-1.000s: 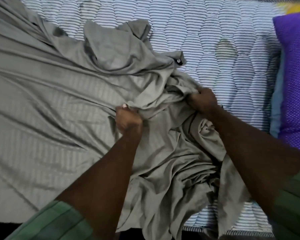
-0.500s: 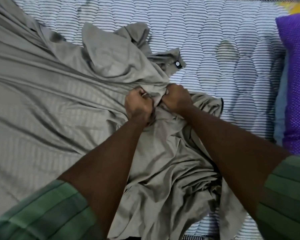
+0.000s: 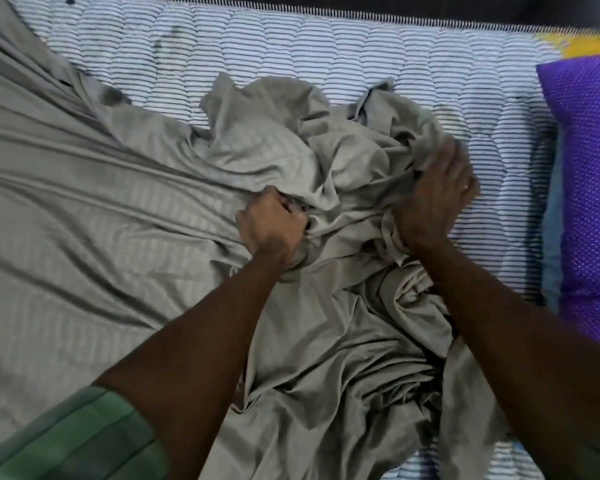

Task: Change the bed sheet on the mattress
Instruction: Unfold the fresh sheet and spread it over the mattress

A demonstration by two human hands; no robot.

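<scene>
Sheet (image 3: 84, 220), grey, faint woven stripe: spread flat over the mattress's left portion, bunched into a crumpled heap at centre and spilling over the near edge. Mattress (image 3: 326, 64), quilted, blue-and-white striped: bare along the far edge and toward the right end. Your left hand (image 3: 272, 230): grip curled tight round a fold at the heap's middle. Your right hand (image 3: 433, 192): fingers clutching gathered cloth at the heap's right side, blurred. Pillow (image 3: 589, 174), purple, dotted: at the mattress's right end, apart from the heap.
</scene>
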